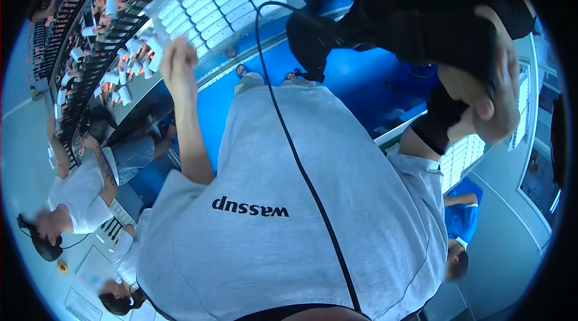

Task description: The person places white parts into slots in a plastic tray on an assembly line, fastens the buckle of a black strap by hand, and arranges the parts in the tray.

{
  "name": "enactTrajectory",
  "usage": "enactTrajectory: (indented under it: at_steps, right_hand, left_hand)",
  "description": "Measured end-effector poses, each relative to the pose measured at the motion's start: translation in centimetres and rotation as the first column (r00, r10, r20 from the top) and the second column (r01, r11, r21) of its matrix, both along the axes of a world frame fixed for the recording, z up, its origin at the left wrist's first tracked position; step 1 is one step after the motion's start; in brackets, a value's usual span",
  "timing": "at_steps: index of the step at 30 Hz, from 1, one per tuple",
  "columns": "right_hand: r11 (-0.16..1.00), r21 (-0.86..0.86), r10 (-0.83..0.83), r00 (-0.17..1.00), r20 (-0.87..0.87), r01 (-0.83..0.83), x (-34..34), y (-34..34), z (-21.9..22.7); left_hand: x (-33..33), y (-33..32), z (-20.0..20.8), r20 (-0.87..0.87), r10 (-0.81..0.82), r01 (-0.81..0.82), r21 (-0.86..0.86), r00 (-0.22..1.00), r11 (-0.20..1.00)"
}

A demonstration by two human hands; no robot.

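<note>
My left hand point(178, 65) is raised beside a tray of white pieces point(220, 2), its fingers loosely curled together. I see nothing in it. On the right, my right hand point(501, 95) is closed against the edge of a large black thing point(415, 26), thumb in front and fingers along its far side. Whether this black shape is cloth or clothing, I cannot tell. Around my right forearm sits a black band point(436, 119). A thin black cable point(283, 119) runs down over my light shirt.
A dark-edged conveyor point(105, 50) at the far left carries many small white and orange pieces. A person in white point(84, 197) works beside it, another point(123, 261) below. At the right is a person in blue point(460, 218). Blue floor point(361, 80) lies past my feet.
</note>
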State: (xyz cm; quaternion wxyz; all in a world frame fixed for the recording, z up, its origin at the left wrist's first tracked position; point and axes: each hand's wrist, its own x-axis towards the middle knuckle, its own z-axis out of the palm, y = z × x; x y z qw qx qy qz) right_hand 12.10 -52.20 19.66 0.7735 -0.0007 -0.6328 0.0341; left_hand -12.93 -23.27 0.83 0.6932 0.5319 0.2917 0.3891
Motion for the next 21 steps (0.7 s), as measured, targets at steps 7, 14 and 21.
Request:
enactTrajectory:
  at_steps: [7,14,21]
  right_hand:
    - [0.13,-0.979,-0.057,0.987,0.153,0.159,4.8,-3.6,8.6]
    - [0.134,-0.989,0.428,0.897,0.111,0.059,3.0,-4.9,5.2]
    - [0.153,-0.986,0.581,0.813,0.042,-0.059,0.4,-0.4,3.7]
  left_hand:
    - [-12.1,-4.5,-18.3,-0.584,-0.001,-0.071,-0.099,0.812,0.993]
    - [-2.9,-0.5,-24.6,-0.407,0.068,-0.095,-0.048,0.911,0.994]
    - [-5.3,1.9,-26.4,-0.406,0.158,-0.177,-0.012,0.9,0.984]
